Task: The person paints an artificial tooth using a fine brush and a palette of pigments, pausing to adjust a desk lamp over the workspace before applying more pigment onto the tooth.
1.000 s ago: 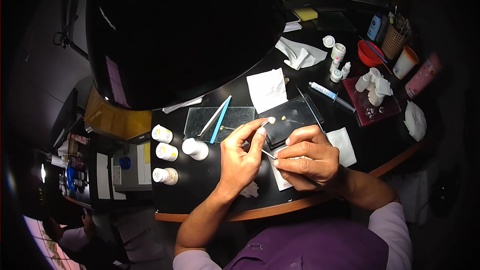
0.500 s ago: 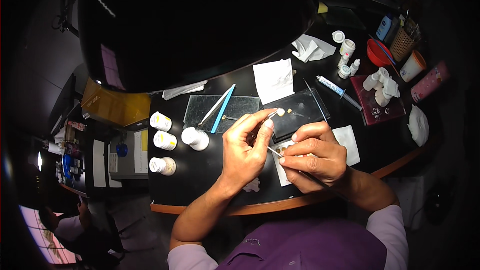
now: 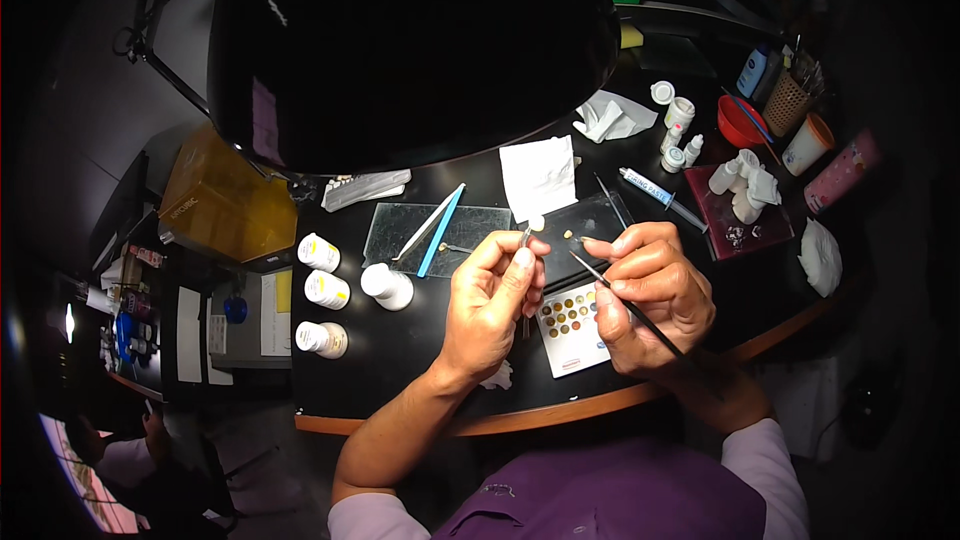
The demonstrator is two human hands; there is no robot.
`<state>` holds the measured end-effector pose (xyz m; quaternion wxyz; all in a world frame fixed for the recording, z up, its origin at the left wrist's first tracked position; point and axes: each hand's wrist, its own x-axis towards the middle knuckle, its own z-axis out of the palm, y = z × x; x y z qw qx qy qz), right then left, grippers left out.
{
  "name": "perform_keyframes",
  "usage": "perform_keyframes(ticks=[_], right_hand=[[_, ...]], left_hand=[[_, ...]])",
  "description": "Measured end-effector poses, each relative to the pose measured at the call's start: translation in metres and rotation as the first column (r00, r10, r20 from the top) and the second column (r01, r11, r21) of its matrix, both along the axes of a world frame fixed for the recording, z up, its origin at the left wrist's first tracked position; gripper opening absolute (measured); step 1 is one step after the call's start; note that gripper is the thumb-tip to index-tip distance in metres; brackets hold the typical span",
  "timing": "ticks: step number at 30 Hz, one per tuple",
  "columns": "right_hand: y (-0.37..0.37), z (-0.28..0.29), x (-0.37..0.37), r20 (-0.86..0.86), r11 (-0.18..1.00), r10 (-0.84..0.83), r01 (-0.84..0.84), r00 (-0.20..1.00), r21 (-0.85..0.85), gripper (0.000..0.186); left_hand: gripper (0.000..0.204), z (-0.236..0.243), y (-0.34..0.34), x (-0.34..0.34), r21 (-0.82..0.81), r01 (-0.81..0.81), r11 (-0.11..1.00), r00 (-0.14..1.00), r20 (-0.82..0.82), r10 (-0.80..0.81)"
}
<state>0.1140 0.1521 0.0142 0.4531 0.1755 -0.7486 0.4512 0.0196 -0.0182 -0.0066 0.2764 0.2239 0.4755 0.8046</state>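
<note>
Closed around a small metal holder (image 3: 524, 239) with a pale, tooth-like piece (image 3: 536, 223) at its tip is my left hand (image 3: 490, 310). My right hand (image 3: 655, 295) grips a fine dark-handled brush (image 3: 645, 322), whose tip points up-left toward a black slab (image 3: 565, 265). A small cream dab (image 3: 568, 235) sits on that slab. Below and between my hands lies a white card (image 3: 572, 345) with rows of round colour spots, partly hidden by my right hand. Behind my left hand is a glass plate (image 3: 395, 220) with a blue stick (image 3: 437, 235) on it.
A large black lamp head (image 3: 400, 50) overhangs the desk. White jars (image 3: 325, 288) stand left; tissues (image 3: 535, 170), a syringe (image 3: 660, 195), a red bowl (image 3: 737, 122), bottles and a maroon tray (image 3: 715, 220) are behind and right. A co-worker's arm (image 3: 152, 432) shows at lower left.
My right hand has shifted right and the brush tip has risen away from beside my left fingers, exposing more of the colour card. The pale piece in my left hand sits slightly higher.
</note>
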Motion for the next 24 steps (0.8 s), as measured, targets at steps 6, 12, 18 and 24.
perform_keyframes(ticks=[6,12,18,24], right_hand=[[-0.026,-0.008,-0.001,-0.024,0.968,0.009,-0.015,1.0,-0.252,0.019],[-0.028,-0.01,0.003,-0.085,0.983,0.019,-0.034,0.996,-0.179,0.025],[-0.022,-0.016,0.006,-0.112,0.986,-0.043,0.025,0.993,-0.163,0.023],[-0.019,-0.009,0.008,-0.059,0.983,-0.143,0.134,0.988,-0.128,0.023]], left_hand=[[0.018,-0.002,-0.003,0.001,0.069,0.112,0.991,0.993,-0.048,-0.109],[0.017,-0.007,0.0,0.007,0.081,0.133,0.988,0.986,-0.114,-0.124],[0.016,-0.009,0.002,0.013,0.069,0.163,0.984,0.985,-0.06,-0.159],[0.014,-0.004,0.003,0.019,0.008,0.143,0.99,0.99,-0.007,-0.143]])
